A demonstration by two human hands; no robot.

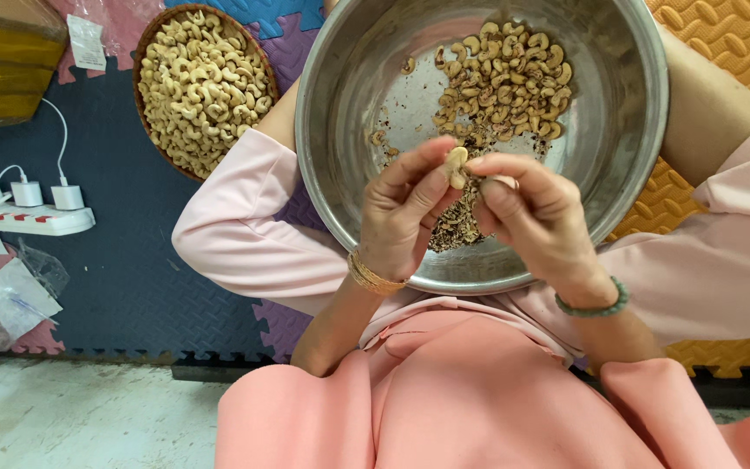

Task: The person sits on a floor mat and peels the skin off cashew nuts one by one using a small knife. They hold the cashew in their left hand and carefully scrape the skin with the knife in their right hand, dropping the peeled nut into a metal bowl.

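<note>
My left hand (403, 208) pinches a pale cashew nut (455, 165) between thumb and fingers, held over a large steel bowl (349, 95) resting on my lap. My right hand (536, 217) touches the same nut from the right, with its fingertips against it. A pile of cashew nuts (505, 82) lies in the far part of the bowl. Dark skin flakes (453, 230) are heaped under my hands. A gold bangle is on my left wrist and a green bead bracelet on my right.
A round woven basket (145, 52) full of peeled cashews (201, 87) stands at the upper left. A white power strip (32, 219) with plugged chargers lies at the left on dark foam mats. Orange foam mats (740, 43) are at the right.
</note>
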